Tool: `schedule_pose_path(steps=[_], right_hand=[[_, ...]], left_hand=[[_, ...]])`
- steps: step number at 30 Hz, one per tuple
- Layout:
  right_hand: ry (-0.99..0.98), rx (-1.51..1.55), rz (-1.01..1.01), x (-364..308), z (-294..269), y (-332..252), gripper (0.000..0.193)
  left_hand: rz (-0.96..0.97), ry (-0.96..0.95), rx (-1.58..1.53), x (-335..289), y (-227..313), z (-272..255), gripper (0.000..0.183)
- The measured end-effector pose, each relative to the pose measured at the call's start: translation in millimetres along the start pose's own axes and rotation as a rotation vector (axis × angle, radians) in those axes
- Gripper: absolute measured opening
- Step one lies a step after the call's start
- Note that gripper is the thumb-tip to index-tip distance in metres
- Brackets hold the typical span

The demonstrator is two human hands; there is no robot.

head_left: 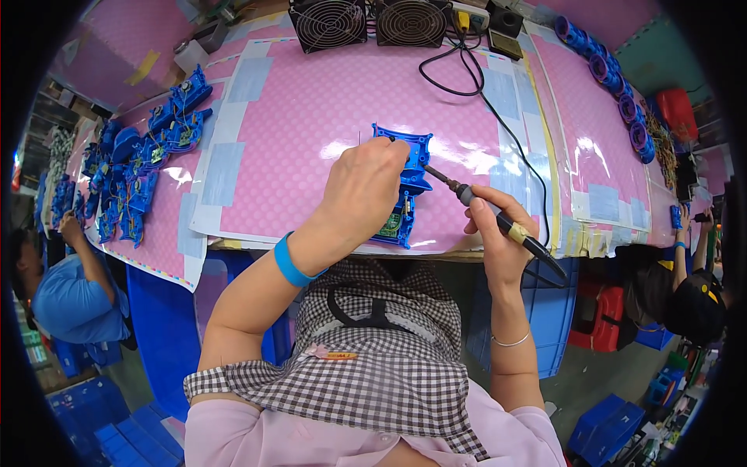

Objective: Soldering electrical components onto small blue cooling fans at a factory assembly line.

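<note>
A blue plastic housing lies on the pink-covered table in front of me. Its lower part holds a green circuit board. My left hand, with a blue band at the wrist, is bent over the housing's left side. Its fingers are pinched together, and whatever they grip is hidden behind the knuckles. In my right hand is a soldering iron, held like a pen. The iron's tip points up and left, at the right side of the housing close to my left fingertips.
Several blue housings with wires are heaped at the left. Two black fans stand at the far edge, beside a soldering iron stand. A black cord runs down the right side. Round blue parts line the right. Co-workers sit on both sides.
</note>
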State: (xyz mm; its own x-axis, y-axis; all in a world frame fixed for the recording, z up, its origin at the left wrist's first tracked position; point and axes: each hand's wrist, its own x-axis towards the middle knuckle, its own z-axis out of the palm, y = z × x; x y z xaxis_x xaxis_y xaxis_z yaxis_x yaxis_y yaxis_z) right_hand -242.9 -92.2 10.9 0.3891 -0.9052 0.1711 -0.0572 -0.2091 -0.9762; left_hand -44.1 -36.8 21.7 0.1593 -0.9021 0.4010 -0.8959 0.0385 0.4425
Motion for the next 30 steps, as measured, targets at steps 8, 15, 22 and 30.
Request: schedule_pose_path(steps=[8,15,22,30], right_hand=[[-0.035,0.003,-0.020,4.2,4.6,3.1,0.019],[-0.029,0.000,-0.024,4.5,6.4,0.6,0.018],[-0.001,-0.011,-0.042,3.1,-0.5,0.3,0.019],[-0.022,-0.010,-0.015,5.5,3.7,-0.3,0.019]], left_hand=[[-0.018,-0.014,0.031,6.6,-3.1,8.7,0.002],[-0.055,-0.023,0.014,9.4,-3.7,13.4,0.010],[-0.160,0.229,-0.170,-0.5,-17.6,-19.4,0.012],[-0.398,0.131,-0.245,-19.6,-43.9,-11.3,0.023]])
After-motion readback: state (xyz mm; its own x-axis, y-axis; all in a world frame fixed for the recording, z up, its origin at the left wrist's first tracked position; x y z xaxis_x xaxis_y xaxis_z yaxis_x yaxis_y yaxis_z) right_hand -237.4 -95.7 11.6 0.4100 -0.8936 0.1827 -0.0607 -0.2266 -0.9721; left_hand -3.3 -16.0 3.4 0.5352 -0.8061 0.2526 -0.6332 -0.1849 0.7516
